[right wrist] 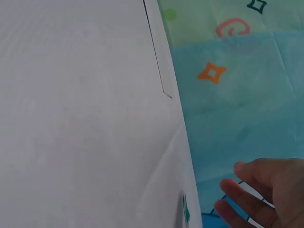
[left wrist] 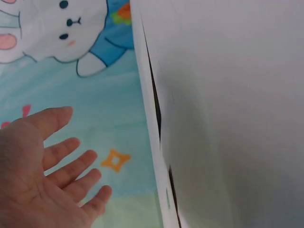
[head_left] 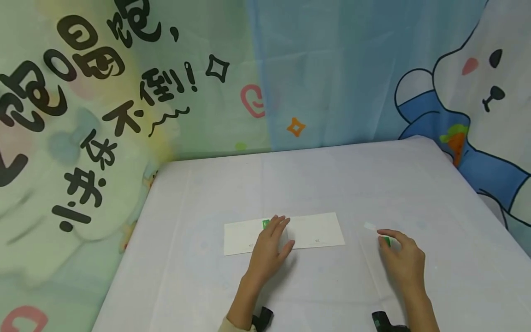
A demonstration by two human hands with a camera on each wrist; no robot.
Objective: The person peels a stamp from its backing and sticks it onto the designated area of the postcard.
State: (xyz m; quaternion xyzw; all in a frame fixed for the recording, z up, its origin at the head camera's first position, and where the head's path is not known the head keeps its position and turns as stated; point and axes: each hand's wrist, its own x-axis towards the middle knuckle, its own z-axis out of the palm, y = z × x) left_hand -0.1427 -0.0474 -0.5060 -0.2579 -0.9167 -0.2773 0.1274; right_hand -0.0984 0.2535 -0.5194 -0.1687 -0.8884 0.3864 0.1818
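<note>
White tabletop (head_left: pixel 315 184), card (head_left: pixel 315 230) beneath spread left hand (head_left: pixel 269 246), green patch (head_left: pixel 387 241) near loosely curved right hand (head_left: pixel 405 260)

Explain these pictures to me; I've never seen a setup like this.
There is no robot here, just a person working. The head picture looks forward and down from a camera on the person's head; the other two come from the wrist cameras, one per arm. On the white table lies what looks like a white paper strip. The left hand covers its middle, fingers extended, holding nothing visible. A small green thing shows by the right hand; whether it is pinched is unclear.
</note>
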